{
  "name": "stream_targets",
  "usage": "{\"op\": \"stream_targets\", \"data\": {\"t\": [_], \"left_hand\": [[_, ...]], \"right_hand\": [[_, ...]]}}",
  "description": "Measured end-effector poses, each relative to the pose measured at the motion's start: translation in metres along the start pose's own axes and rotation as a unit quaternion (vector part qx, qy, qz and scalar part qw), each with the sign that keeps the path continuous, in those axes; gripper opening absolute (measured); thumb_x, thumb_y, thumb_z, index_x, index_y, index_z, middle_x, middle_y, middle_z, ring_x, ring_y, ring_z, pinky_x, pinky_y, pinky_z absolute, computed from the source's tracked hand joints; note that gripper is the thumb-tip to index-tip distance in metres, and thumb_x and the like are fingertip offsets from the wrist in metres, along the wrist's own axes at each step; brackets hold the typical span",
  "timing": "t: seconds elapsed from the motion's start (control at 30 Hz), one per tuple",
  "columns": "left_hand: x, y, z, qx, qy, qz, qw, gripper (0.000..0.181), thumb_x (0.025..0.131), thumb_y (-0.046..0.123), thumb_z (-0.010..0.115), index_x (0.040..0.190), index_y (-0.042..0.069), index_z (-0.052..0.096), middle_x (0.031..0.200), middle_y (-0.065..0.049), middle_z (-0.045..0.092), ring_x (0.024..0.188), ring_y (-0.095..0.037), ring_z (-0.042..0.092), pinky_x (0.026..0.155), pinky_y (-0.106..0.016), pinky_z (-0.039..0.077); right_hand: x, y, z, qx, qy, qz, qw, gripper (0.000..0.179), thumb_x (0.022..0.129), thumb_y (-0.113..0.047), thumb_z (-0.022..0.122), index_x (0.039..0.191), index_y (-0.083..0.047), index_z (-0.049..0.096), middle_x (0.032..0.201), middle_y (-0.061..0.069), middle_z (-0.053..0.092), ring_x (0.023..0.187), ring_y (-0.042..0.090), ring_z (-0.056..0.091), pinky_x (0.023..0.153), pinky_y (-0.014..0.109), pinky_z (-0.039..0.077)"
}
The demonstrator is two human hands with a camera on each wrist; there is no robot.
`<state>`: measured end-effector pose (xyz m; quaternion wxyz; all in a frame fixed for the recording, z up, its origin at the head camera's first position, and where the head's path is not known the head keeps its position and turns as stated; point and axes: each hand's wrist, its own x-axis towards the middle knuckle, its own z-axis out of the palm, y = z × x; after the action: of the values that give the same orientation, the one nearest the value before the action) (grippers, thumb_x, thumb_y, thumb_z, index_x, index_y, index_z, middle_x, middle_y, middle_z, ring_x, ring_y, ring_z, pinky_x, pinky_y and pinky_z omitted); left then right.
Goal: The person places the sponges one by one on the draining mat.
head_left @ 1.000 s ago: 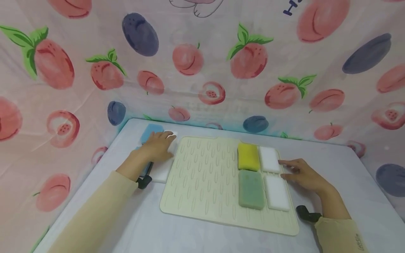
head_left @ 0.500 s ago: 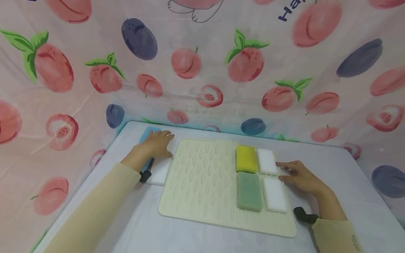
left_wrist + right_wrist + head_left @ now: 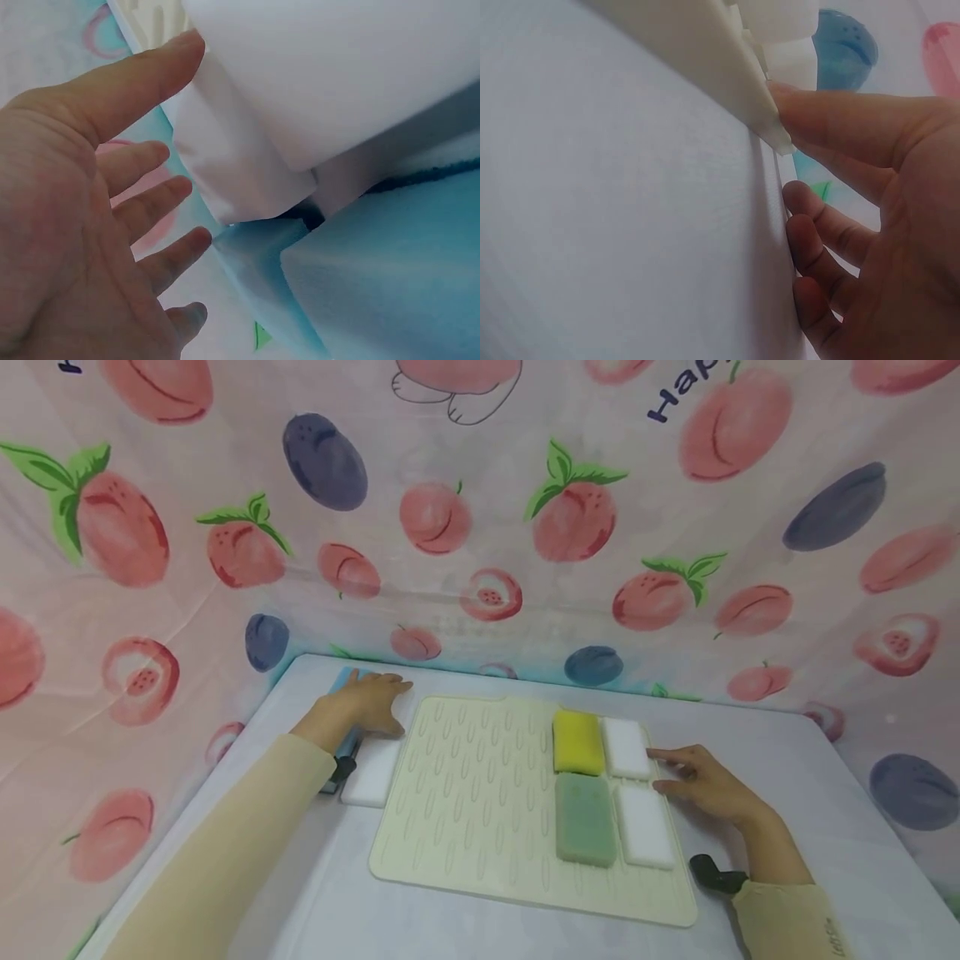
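My left hand [image 3: 369,702] is held over a group of white and blue sponges left of the mat, fingers spread and holding nothing. In the left wrist view a white sponge [image 3: 337,67] and a blue sponge [image 3: 382,277] lie just beyond the fingertips. My right hand [image 3: 705,783] reaches in from the right, its thumb and index finger touching the edge of the cream ridged mat [image 3: 465,810]. Beside those fingertips are two white sponges, one far [image 3: 627,748] and one near [image 3: 645,827]. A yellow sponge [image 3: 577,743] and a green sponge [image 3: 585,822] sit left of them.
The mat lies on a white-covered table [image 3: 300,893], its left half showing bare ridges. A fruit-print cloth [image 3: 480,510] hangs behind and at the sides. Black wrist cameras, such as the right one [image 3: 716,877], stick out below the wrists.
The head view has tilted up slightly. My left hand has edged away from me and now covers more of the far blue sponge. My right hand and the sponges on the mat stay put.
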<state>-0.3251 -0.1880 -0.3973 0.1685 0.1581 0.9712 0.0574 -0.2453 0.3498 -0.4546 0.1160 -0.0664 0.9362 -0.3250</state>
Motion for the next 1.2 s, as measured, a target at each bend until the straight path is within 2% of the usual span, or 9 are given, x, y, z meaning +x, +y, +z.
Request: {"op": "stream_targets", "data": {"t": [0.37, 0.57, 0.8, 1.2], "left_hand": [[0.0034, -0.0039, -0.003, -0.021, -0.021, 0.003, 0.9996, 0.091, 0.089, 0.036, 0.08, 0.163, 0.012, 0.033, 0.17, -0.017, 0.028, 0.157, -0.044, 0.024, 0.124, -0.074, -0.002], [0.0043, -0.006, -0.0047, -0.015, -0.029, 0.007, 0.9994, 0.094, 0.088, 0.038, 0.082, 0.163, 0.013, 0.033, 0.17, -0.017, 0.029, 0.157, -0.043, 0.025, 0.124, -0.073, -0.001], [0.0067, -0.0061, -0.0069, -0.005, -0.025, 0.012, 0.9996, 0.096, 0.084, 0.039, 0.086, 0.162, 0.013, 0.036, 0.168, -0.018, 0.033, 0.156, -0.043, 0.028, 0.124, -0.074, 0.0], [0.0103, -0.0041, -0.0075, 0.001, -0.003, 0.023, 0.9997, 0.098, 0.081, 0.045, 0.088, 0.161, 0.014, 0.04, 0.166, -0.018, 0.037, 0.154, -0.046, 0.029, 0.125, -0.073, 0.005]], "right_hand": [[-0.0003, -0.0003, 0.0015, -0.007, 0.001, 0.005, 1.0, 0.064, 0.092, -0.032, 0.078, 0.149, -0.01, 0.058, 0.138, 0.024, 0.045, 0.118, 0.037, 0.047, 0.087, 0.04, 0.046], [-0.0003, -0.0003, 0.0022, -0.003, 0.002, -0.001, 1.0, 0.063, 0.091, -0.031, 0.078, 0.148, -0.01, 0.059, 0.137, 0.025, 0.046, 0.118, 0.037, 0.047, 0.088, 0.042, 0.045], [0.0016, 0.0012, 0.0021, -0.009, 0.002, 0.008, 0.9999, 0.065, 0.092, -0.035, 0.077, 0.149, -0.012, 0.057, 0.138, 0.023, 0.045, 0.119, 0.037, 0.047, 0.091, 0.045, 0.047], [0.0004, -0.0019, 0.0002, -0.012, 0.002, 0.007, 0.9999, 0.065, 0.092, -0.034, 0.078, 0.149, -0.011, 0.058, 0.137, 0.023, 0.046, 0.116, 0.036, 0.048, 0.085, 0.036, 0.045]]}}
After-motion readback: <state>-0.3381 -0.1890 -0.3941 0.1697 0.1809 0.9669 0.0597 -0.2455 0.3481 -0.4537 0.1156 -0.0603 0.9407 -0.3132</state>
